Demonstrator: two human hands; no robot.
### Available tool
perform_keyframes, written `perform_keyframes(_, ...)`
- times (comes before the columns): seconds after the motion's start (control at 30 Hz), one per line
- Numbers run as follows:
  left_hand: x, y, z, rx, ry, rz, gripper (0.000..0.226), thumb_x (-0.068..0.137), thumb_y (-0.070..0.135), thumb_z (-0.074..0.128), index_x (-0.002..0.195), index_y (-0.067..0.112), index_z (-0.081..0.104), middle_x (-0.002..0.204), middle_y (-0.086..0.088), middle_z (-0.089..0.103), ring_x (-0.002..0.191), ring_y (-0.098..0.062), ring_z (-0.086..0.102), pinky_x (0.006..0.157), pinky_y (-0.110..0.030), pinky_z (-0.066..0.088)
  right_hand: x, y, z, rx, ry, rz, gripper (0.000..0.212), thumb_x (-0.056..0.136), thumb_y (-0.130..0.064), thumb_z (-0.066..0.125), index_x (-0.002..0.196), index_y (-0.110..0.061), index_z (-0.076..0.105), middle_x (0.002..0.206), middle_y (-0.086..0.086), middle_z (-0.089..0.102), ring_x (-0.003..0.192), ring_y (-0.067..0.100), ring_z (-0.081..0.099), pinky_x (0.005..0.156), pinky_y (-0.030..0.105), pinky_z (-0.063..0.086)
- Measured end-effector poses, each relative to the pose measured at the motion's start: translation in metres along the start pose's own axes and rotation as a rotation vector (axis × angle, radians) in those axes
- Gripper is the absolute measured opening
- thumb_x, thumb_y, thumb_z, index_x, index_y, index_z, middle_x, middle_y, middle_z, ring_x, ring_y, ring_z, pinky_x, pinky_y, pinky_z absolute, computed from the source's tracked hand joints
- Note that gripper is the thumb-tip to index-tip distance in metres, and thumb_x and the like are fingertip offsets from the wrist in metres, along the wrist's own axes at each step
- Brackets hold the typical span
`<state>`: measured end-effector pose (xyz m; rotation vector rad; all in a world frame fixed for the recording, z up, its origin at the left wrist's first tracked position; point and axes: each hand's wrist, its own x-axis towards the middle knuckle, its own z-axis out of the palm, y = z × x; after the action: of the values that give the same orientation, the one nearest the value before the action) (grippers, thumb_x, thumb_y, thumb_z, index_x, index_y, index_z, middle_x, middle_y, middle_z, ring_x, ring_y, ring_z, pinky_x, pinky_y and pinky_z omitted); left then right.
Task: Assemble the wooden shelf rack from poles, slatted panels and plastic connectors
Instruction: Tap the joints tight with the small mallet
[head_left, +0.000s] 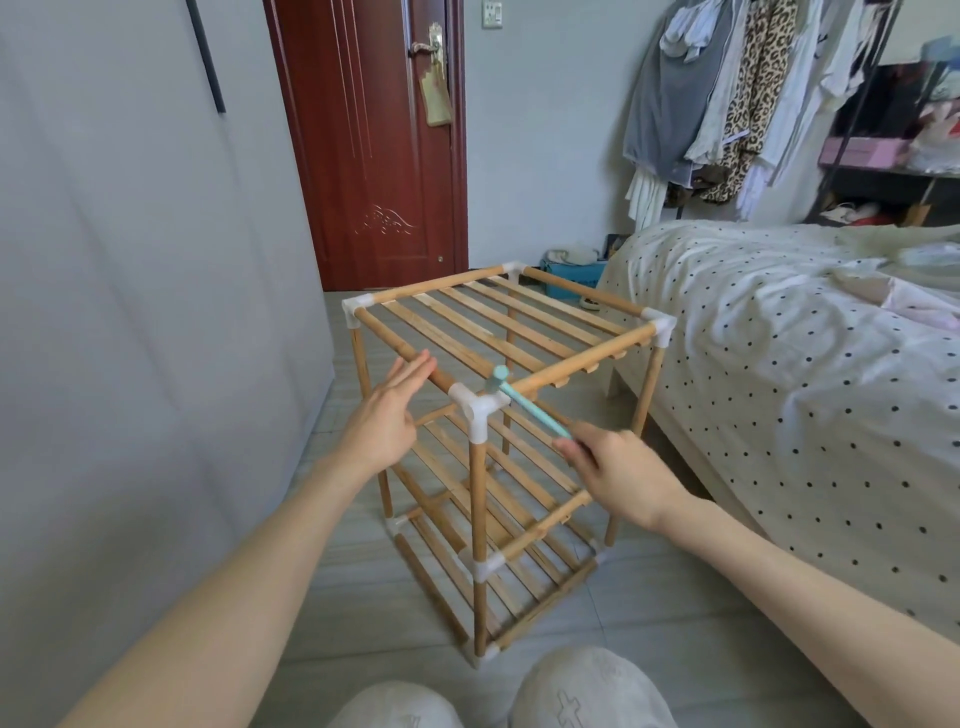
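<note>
Your right hand (618, 475) gripping a teal hammer (524, 402) at the rack's (498, 332) near corner connector (475, 408), your left hand (387, 415) flat, fingers straight against the top pole (400, 343)

- Soft, even daylight fills the room; its source is outside the view.
- Shadows are faint: only a pale one on the floor (649, 613) under the wooden rack (498, 415).
- No hard glare; the dark red door (374, 145) carries a mild sheen.
- The small mallet (524, 402) and the right hand (618, 478) are slightly smeared by motion.
- Wide-angle distortion bends the left wall (130, 286) and stretches both forearms toward the lower corners.
- Hanging clothes (727, 93) look soft, with little fine detail.
</note>
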<state>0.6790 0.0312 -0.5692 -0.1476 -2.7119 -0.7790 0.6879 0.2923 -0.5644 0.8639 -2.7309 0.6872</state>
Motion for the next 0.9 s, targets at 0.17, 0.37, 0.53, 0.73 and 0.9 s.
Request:
perform_keyframes(0.17, 0.000, 0.019, -0.009, 0.096, -0.038, 0.012, 0.065, 0.090, -0.007, 0.037, 0.146, 0.024, 0.028, 0.156, 0.009, 0.017, 0.146, -0.014, 0.001, 0.117, -0.041, 0.003, -0.001, 0.022, 0.000, 0.311, 0.371, 0.171, 0.029, 0.099, -0.027, 0.037, 0.074, -0.016, 0.045, 0.058, -0.004, 0.047, 0.046, 0.007, 0.041, 0.044, 0.017, 0.034)
perform_keyframes(0.37, 0.021, 0.077, 0.020, 0.321, -0.097, 0.101, 0.044, 0.098, 0.045, 0.034, 0.138, 0.027, 0.039, 0.128, 0.005, 0.055, 0.119, -0.018, 0.052, 0.112, -0.047, 0.018, -0.005, 0.066, 0.026, 0.522, 0.483, 0.475, 0.028, 0.099, -0.027, 0.038, 0.078, -0.011, 0.046, 0.063, -0.001, 0.043, 0.050, 0.009, 0.036, 0.045, 0.017, 0.032)
perform_keyframes(0.53, 0.029, 0.076, 0.044, 0.394, 0.102, 0.144, 0.032, 0.091, 0.047, 0.050, 0.111, 0.022, 0.051, 0.080, 0.010, 0.060, 0.079, -0.015, 0.060, 0.093, -0.032, 0.033, 0.014, 0.119, 0.037, 0.624, 0.617, 0.705, 0.046, 0.094, -0.034, 0.050, 0.057, -0.015, 0.033, 0.053, -0.002, 0.034, 0.049, 0.012, 0.030, 0.049, 0.026, 0.027)
perform_keyframes(0.73, 0.016, 0.063, 0.044, 0.274, 0.328, 0.224, 0.025, 0.079, 0.033, 0.073, 0.093, 0.014, 0.066, 0.067, 0.013, 0.052, 0.062, -0.014, 0.050, 0.089, -0.035, 0.036, 0.055, 0.169, 0.058, 0.757, 0.616, 0.869, 0.024, 0.099, -0.022, 0.041, 0.098, -0.010, 0.062, 0.092, 0.009, 0.062, 0.086, 0.023, 0.057, 0.082, 0.039, 0.049)
perform_keyframes(0.9, 0.011, 0.060, 0.044, 0.272, 0.392, 0.238, 0.027, 0.069, 0.023, 0.082, 0.086, 0.010, 0.066, 0.066, 0.016, 0.041, 0.064, -0.010, 0.041, 0.080, -0.036, 0.036, 0.084, 0.199, 0.082, 0.985, 0.549, 0.895, 0.035, 0.095, -0.023, 0.052, 0.129, -0.016, 0.054, 0.107, -0.002, 0.055, 0.099, 0.015, 0.053, 0.090, 0.030, 0.044)
